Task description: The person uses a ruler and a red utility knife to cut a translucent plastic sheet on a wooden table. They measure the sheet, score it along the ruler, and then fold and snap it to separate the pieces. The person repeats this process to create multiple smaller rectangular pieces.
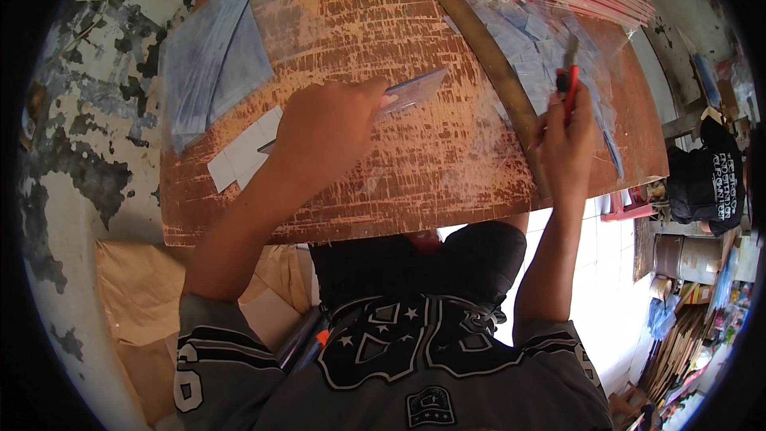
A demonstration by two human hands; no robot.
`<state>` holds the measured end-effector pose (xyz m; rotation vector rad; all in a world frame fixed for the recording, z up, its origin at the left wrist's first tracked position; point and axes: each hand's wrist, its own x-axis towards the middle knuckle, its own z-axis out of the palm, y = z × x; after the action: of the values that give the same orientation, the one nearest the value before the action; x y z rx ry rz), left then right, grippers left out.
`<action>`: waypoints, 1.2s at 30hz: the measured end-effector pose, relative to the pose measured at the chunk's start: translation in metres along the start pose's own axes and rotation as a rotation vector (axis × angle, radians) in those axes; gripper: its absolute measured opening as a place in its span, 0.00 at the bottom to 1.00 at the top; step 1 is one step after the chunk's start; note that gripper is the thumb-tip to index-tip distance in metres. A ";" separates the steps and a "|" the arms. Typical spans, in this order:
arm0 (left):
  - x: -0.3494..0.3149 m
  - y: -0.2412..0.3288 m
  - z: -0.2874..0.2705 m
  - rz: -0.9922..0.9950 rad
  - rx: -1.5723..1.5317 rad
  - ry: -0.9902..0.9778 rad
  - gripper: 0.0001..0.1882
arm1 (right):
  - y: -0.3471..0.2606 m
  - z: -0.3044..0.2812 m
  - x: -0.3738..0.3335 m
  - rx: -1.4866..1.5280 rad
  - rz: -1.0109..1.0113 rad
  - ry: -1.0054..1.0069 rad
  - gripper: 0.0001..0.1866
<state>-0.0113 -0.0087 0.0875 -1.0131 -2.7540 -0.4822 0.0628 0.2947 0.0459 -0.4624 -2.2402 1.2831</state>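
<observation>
A clear plastic piece (419,89) is pinched in the left hand (331,124) over the middle of the worn table (431,164); a red knife (571,88) is clasped in the right hand (570,132) toward the right edge, its blade directed at the far edge. A long flat bar (492,64) is laid from far edge toward near edge, between the plastic piece and loose bluish sheets (523,44). A bluish stack (215,72) is placed along the left edge.
</observation>
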 end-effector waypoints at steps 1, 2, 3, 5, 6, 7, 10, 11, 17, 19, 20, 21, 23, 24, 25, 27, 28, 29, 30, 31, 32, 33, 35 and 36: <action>0.001 0.000 0.001 -0.005 -0.012 -0.004 0.06 | -0.011 0.009 -0.013 0.067 -0.040 -0.053 0.18; 0.002 0.000 0.000 -0.010 -0.020 -0.008 0.06 | -0.021 0.018 -0.026 0.138 -0.082 -0.107 0.19; 0.002 0.000 -0.001 -0.021 -0.022 -0.024 0.06 | -0.029 0.026 -0.038 0.137 -0.142 -0.132 0.21; 0.008 0.000 -0.005 -0.035 -0.026 -0.055 0.06 | -0.041 0.042 -0.058 0.035 -0.281 -0.155 0.26; 0.009 -0.003 -0.003 -0.017 -0.056 -0.033 0.06 | -0.047 0.048 -0.066 0.029 -0.294 -0.185 0.28; 0.011 -0.009 -0.001 0.000 -0.085 -0.010 0.07 | -0.056 0.055 -0.070 0.058 -0.270 -0.232 0.28; 0.015 -0.015 -0.001 0.038 -0.076 -0.003 0.08 | -0.056 0.072 -0.077 0.002 -0.290 -0.299 0.26; 0.017 -0.016 -0.002 0.049 -0.057 -0.011 0.08 | -0.055 0.076 -0.078 -0.041 -0.312 -0.310 0.25; 0.017 -0.018 -0.001 0.044 -0.114 -0.010 0.09 | -0.058 0.084 -0.079 -0.099 -0.266 -0.350 0.22; 0.016 -0.020 0.001 0.057 -0.112 0.013 0.09 | -0.057 0.086 -0.081 -0.081 -0.272 -0.341 0.22; 0.015 -0.021 0.002 0.063 -0.112 0.024 0.09 | -0.056 0.087 -0.081 -0.073 -0.275 -0.336 0.22; 0.016 -0.020 0.002 0.060 -0.118 0.020 0.09 | -0.055 0.088 -0.081 -0.045 -0.265 -0.298 0.21; 0.017 -0.019 0.001 0.054 -0.132 0.009 0.10 | -0.053 0.088 -0.080 0.009 -0.244 -0.221 0.20; 0.017 -0.020 0.001 0.062 -0.126 0.019 0.10 | -0.056 0.087 -0.077 0.038 -0.203 -0.217 0.19; 0.016 -0.022 0.002 0.071 -0.119 0.029 0.11 | -0.059 0.084 -0.070 0.065 -0.161 -0.213 0.19; 0.017 -0.022 0.001 0.063 -0.116 0.031 0.12 | -0.053 0.086 -0.053 0.140 -0.181 -0.124 0.18; 0.018 -0.021 0.000 0.048 -0.120 0.022 0.13 | -0.050 0.087 -0.046 0.179 -0.182 -0.096 0.18; 0.019 -0.020 -0.001 0.033 -0.123 0.014 0.13 | -0.047 0.088 -0.038 0.219 -0.182 -0.069 0.18; 0.020 -0.020 -0.002 0.042 -0.128 0.020 0.14 | -0.044 0.089 -0.032 0.261 -0.183 -0.043 0.19; 0.020 -0.021 -0.002 0.052 -0.132 0.026 0.14 | -0.043 0.088 -0.026 0.266 -0.150 -0.073 0.19; 0.020 -0.021 -0.004 0.061 -0.137 0.031 0.15 | -0.041 0.088 -0.020 0.272 -0.119 -0.102 0.20; 0.019 -0.021 -0.006 0.053 -0.195 0.011 0.15 | -0.044 0.086 -0.017 0.294 -0.071 -0.155 0.20; 0.016 -0.020 -0.015 0.036 -0.310 -0.030 0.15 | -0.055 0.076 -0.014 0.349 0.030 -0.274 0.19; 0.015 -0.017 -0.018 0.020 -0.368 -0.053 0.16 | -0.063 0.068 -0.013 0.379 0.086 -0.341 0.19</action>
<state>-0.0326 -0.0184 0.1045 -1.1402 -2.7570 -0.9994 0.0311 0.2088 0.0685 -0.2102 -2.1783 1.9028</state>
